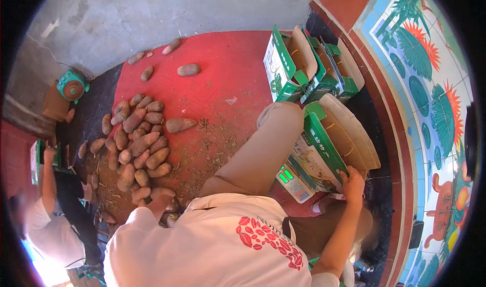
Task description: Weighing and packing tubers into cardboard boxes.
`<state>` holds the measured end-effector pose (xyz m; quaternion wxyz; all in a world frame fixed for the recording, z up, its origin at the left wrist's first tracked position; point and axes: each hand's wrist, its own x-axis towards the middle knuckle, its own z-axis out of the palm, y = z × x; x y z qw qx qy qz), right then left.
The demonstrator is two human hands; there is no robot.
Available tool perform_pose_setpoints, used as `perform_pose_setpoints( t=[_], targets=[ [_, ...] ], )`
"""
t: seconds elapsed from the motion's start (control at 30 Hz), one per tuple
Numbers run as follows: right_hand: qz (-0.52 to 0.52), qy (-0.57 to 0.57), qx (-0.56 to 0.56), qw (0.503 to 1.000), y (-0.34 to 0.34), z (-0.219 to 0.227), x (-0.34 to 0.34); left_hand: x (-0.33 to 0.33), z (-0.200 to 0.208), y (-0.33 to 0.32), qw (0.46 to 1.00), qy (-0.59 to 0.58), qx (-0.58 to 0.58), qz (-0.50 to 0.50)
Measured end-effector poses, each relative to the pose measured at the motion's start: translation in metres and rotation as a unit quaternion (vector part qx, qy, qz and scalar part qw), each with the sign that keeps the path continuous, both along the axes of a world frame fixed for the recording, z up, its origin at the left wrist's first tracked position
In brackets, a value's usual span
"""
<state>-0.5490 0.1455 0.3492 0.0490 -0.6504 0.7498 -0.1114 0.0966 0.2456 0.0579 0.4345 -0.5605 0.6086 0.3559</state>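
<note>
My right hand [354,182] grips the near rim of an open green-and-white cardboard gift box [318,150], fingers curled over its edge. The box stands on a digital scale [296,187] with a lit green display, beside my bent knee. My left arm reaches down to the near end of a heap of soil-covered, reddish-brown root vegetables [143,144] that look like sweet potatoes. Little of my left hand [160,202] shows, and its fingers are hidden, so whether it holds anything cannot be made out.
More open boxes [289,67] stand at the far right by the tiled wall. Loose root vegetables [189,70] and crumbs of soil lie on the red floor covering [217,54]. A green round motor-like device [73,86] sits far left. At the left, another person [55,226] handles a green box.
</note>
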Motion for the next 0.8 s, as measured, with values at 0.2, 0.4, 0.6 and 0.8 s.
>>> perform_pose_setpoints(
  t=[0.2, 0.4, 0.6, 0.8],
  targets=[
    [0.022, -0.004, -0.033, 0.999, -0.001, -0.004, -0.003, -0.012, 0.025, 0.016, 1.000, 0.005, -0.009, 0.015],
    [-0.013, 0.009, -0.016, 1.000, -0.004, 0.000, 0.002, -0.030, 0.028, 0.021, 0.999, 0.021, -0.021, 0.026],
    [-0.012, 0.013, -0.034, 0.999, -0.004, -0.006, -0.004, -0.055, 0.028, 0.021, 0.998, 0.043, -0.032, 0.036],
    [0.002, 0.016, -0.057, 0.998, -0.003, -0.003, 0.004, -0.072, 0.031, 0.019, 0.997, 0.051, -0.039, 0.039]
  ],
)
